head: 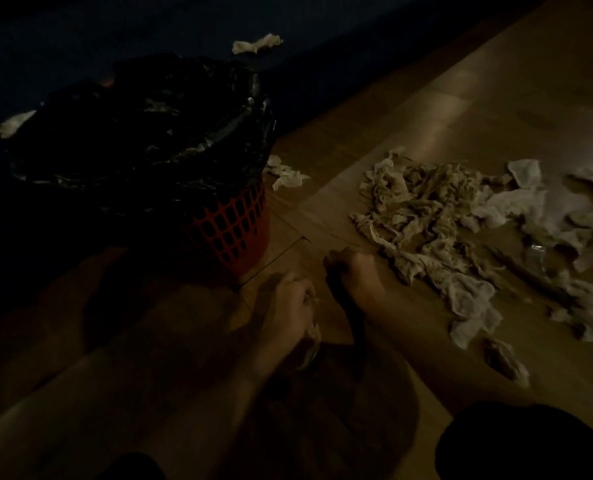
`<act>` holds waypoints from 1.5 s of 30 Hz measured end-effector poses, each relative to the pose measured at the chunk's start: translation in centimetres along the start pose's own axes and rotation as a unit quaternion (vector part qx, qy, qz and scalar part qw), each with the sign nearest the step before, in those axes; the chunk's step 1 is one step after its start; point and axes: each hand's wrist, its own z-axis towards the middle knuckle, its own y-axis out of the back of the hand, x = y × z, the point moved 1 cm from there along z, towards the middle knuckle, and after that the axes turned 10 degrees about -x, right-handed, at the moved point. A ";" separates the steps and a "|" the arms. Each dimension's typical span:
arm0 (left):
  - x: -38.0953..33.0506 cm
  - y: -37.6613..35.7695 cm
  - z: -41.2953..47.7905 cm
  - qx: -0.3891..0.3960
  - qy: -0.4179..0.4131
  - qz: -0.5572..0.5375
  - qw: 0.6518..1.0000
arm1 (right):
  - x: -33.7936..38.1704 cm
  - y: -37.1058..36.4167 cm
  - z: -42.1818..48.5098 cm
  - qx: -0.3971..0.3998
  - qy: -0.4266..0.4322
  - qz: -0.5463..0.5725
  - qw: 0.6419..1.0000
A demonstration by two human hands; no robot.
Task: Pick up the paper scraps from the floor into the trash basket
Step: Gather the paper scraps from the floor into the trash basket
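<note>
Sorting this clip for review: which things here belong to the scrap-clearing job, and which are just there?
Job: scrap pile; stray scraps; red basket with black liner; left hand, shut on a scrap; right hand, closed.

Just there: wood floor; dark wall.

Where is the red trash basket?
In the head view the red trash basket stands on the floor at left, lined with a black bag, just beyond the left hand and left of the big pile of paper scraps.

Both hands low on floor (426, 109); paper scraps (426, 216) beside red basket (232, 226).
</note>
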 end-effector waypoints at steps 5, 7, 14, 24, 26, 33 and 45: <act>1.6 -0.1 2.6 0.035 -0.044 0.036 0.998 | 0.3 4.5 -2.0 -0.030 -0.080 0.041 0.995; 2.4 0.2 2.8 0.063 -0.057 0.080 0.993 | 1.2 5.3 -3.8 -0.007 -0.104 0.070 0.992; 3.6 4.0 -1.4 0.046 -0.039 0.014 0.998 | 6.5 1.0 -9.9 0.068 -0.057 0.088 0.992; 6.7 3.8 -8.7 0.177 -0.210 0.061 0.960 | 2.4 1.7 -12.1 0.032 -0.075 -0.007 0.997; 5.3 3.4 -7.4 0.165 -0.173 0.042 0.970 | 1.6 2.5 -12.7 0.039 -0.058 -0.021 0.997; -4.1 0.8 -3.5 0.081 -0.205 -0.068 0.973 | -2.1 10.3 -13.6 -0.179 -0.180 -0.172 0.952; -17.2 -2.8 3.0 0.010 -0.281 -0.134 0.950 | -7.7 16.9 -15.7 -0.158 -0.217 -0.157 0.950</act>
